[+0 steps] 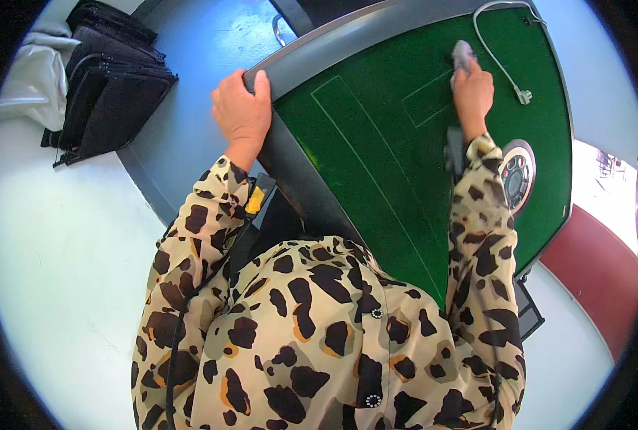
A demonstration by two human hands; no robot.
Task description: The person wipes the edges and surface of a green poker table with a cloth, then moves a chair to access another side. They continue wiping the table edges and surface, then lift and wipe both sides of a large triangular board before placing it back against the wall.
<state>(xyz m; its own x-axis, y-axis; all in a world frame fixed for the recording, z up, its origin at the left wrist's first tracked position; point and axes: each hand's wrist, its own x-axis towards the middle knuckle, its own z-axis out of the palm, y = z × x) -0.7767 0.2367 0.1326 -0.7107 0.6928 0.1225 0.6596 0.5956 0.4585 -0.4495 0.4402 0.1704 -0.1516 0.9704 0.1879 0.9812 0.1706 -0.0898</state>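
Note:
A table [319, 172] with a green felt top and a dark raised rim, which looks like an automatic mahjong table, lies before me. My left hand [243, 107] rests at its near left corner, fingers over the outer side of the rim [268, 86] and thumb on top. Farther out on the felt, my right hand [472, 94] holds a grey, blurred item [463, 54], probably a cloth, against the surface. Close to that hand lies a white power cord [491, 48] ending in a plug [524, 97]. Beside my right forearm is a round control panel [515, 177], partly hidden by the sleeve.
Black folded items [114, 97], possibly folding chairs, lean at the left beside a silvery cover [39, 80]. A dark grey blurred object [453, 150] is by my right wrist. A dark red band [593, 279] crosses the right side. The floor [55, 242] is pale.

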